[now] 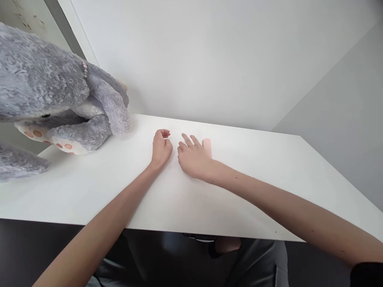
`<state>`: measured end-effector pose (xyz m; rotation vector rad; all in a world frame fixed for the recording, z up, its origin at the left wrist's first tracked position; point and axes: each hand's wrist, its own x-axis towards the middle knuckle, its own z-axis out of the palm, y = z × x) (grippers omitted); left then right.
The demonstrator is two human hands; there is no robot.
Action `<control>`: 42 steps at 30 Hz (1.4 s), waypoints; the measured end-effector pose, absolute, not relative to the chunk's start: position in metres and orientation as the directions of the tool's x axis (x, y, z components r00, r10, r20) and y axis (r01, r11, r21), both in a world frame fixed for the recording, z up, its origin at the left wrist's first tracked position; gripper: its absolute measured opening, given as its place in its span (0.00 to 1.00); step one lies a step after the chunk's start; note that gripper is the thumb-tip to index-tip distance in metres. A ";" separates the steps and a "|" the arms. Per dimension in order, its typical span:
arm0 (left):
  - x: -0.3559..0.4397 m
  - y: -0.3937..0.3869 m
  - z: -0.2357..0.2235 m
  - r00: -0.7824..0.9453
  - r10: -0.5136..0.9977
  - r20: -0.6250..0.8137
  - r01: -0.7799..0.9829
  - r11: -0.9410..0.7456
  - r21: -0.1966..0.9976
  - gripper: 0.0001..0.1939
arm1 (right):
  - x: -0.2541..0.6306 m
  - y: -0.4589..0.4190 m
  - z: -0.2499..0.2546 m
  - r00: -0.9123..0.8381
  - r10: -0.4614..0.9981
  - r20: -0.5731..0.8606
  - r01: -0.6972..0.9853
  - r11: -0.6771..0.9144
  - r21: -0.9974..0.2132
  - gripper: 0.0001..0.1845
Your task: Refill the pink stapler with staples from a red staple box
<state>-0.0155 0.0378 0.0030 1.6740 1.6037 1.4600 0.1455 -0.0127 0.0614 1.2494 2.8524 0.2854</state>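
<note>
My left hand (162, 147) rests on its side on the white table (254, 167), fingers loosely curved. A gap shows between its thumb and fingertips, and I see nothing held in it. Close by on the right, my right hand (194, 158) lies palm down with its fingers spread apart. Just beyond that hand's wrist side is a small pink block (207, 146) with a rounded edge; its near end is hidden behind the hand, and I cannot tell whether they touch. A few tiny dark specks dot the tabletop between and below my hands.
A large grey plush toy (72, 87) with pale, orange-spotted foot pads sits at the table's left end. A white wall (194, 59) rises along the back edge, and a grey wall stands to the right. My legs are below the front edge.
</note>
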 end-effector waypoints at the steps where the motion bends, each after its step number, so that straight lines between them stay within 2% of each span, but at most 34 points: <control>1: -0.016 0.038 0.003 -0.207 0.897 0.392 0.475 -0.258 0.841 0.20 | 0.136 -0.013 0.054 -0.672 0.740 -0.017 0.712 0.653 0.257 0.17; 3: -0.015 0.037 0.003 -0.207 0.900 0.384 0.477 -0.250 0.842 0.19 | 0.123 -0.012 0.037 -0.634 0.767 -0.102 0.693 0.621 0.366 0.21; 4: -0.015 0.037 0.003 -0.204 0.901 0.382 0.482 -0.247 0.841 0.19 | 0.119 -0.012 0.029 -0.621 0.776 -0.109 0.700 0.611 0.370 0.22; 9: -0.013 0.035 0.003 -0.182 0.903 0.389 0.498 -0.256 0.828 0.17 | 0.122 0.001 0.000 -0.577 0.815 -0.059 0.785 0.573 0.236 0.16; 20: -0.013 0.034 0.005 -0.180 0.907 0.380 0.509 -0.245 0.825 0.14 | 0.186 0.026 -0.032 -0.544 0.831 0.118 0.837 0.547 0.010 0.26; 27: -0.013 0.035 0.010 -0.178 0.913 0.366 0.531 -0.224 0.817 0.12 | 0.254 0.025 -0.027 -0.497 0.861 0.106 0.866 0.501 -0.004 0.25; 35: -0.013 0.035 0.014 -0.179 0.921 0.346 0.534 -0.204 0.820 0.13 | 0.334 0.005 -0.008 -0.467 0.875 0.125 0.875 0.478 -0.078 0.33; 42: -0.013 0.036 0.017 -0.178 0.923 0.341 0.536 -0.200 0.820 0.13 | 0.386 -0.002 -0.002 -0.429 0.898 0.099 0.899 0.435 -0.056 0.37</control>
